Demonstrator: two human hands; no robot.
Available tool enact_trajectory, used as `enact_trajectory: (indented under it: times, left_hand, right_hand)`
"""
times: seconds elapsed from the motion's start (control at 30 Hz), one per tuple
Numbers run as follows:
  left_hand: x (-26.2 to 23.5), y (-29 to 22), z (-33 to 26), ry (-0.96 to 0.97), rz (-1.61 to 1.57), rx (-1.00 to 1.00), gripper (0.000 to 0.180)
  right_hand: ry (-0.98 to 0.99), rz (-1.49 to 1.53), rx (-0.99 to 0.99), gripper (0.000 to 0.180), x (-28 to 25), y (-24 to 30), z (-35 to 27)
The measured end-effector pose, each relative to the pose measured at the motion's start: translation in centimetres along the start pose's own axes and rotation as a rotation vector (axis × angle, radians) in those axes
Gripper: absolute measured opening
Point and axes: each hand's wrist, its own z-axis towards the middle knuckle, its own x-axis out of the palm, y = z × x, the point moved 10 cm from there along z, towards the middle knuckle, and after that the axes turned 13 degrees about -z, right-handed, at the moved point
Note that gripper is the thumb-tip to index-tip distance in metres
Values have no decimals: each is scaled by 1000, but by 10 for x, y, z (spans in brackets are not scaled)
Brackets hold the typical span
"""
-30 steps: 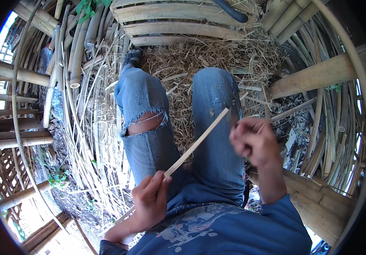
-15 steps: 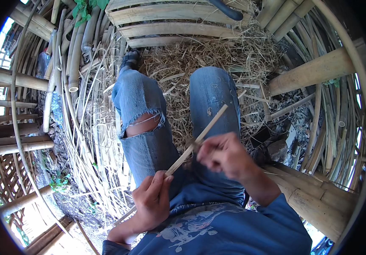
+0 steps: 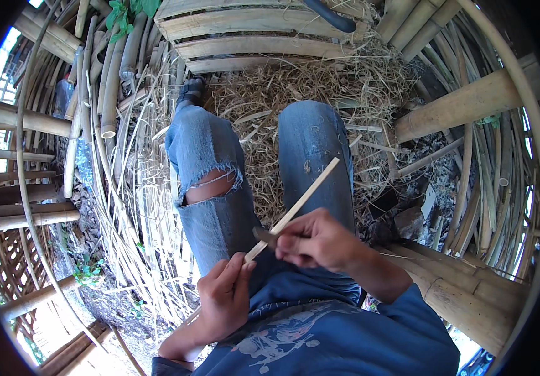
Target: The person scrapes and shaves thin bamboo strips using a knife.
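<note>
A pale, narrow bamboo strip (image 3: 307,194) slants across my lap, its far end over my right knee. Closed around its lower part is my left hand (image 3: 225,292), thumb on top; the strip's tail comes out below by my left forearm. My right hand (image 3: 312,241) grips a small knife, its handle hidden in the fingers. The short dark blade (image 3: 264,237) lies across the strip, just above my left hand.
Fibrous shavings (image 3: 264,182) cover the ground between my legs. A slatted bamboo panel (image 3: 245,44) is ahead, with a dark curved object (image 3: 331,15) over it. Loose strips (image 3: 141,232) lie to the left. Thick bamboo poles (image 3: 464,106) stand at the right.
My right hand has moved down and left along the strip, bringing the knife closer to my left hand. The left hand has kept its grip with hardly any movement.
</note>
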Motion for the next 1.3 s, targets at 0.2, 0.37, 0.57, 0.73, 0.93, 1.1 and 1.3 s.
enact_trajectory:
  times: [0.2,0.37,0.57,0.73,0.93,1.1,1.3]
  left_hand:
    - [-4,9,-5,46,-24,-42,5]
    - [-6,14,-8,28,-27,-89,7]
    - [2,17,-2,36,-71,-115,9]
    - [-1,14,-5,14,-40,-72,8]
    - [-3,15,-6,12,-9,-34,7]
    - [-2,13,-2,21,-39,-23,7]
    - [-4,14,-2,50,-48,-43,7]
  right_hand:
    - [-226,85,-36,14,-66,14,-3]
    - [-392,176,-190,12,-111,37,-22]
    - [-103,-113,-45,15,-9,10,-2]
    - [-64,68,-9,22,-15,1,6]
    - [-110,140,29,23,-48,4,5]
    - [-131,93,-8,22,-59,15,4]
    - [-253,-19,-69,20,-79,28,-1]
